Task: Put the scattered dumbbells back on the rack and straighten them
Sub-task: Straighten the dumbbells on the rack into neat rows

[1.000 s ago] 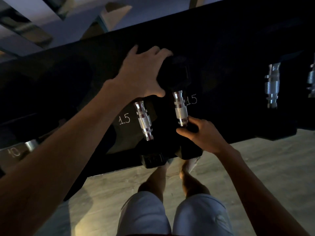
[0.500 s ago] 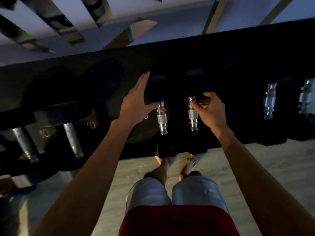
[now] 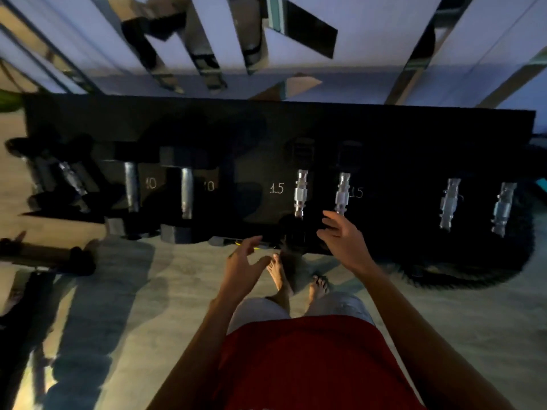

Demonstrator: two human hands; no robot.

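Rack (image 3: 384, 137) first: our two 15 dumbbells (image 3: 300, 192) sit straight on it. We think that pair is done. One dumbbell (image 3: 72, 182) lies crooked, far left (next job). Left hand (image 3: 242, 267) and right hand (image 3: 344, 242) hold nothing, fingers spread.

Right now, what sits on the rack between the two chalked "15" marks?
In the head view, two dumbbells: their silver handles, the left handle and the right handle, stand side by side between the left "15" and the right "15".
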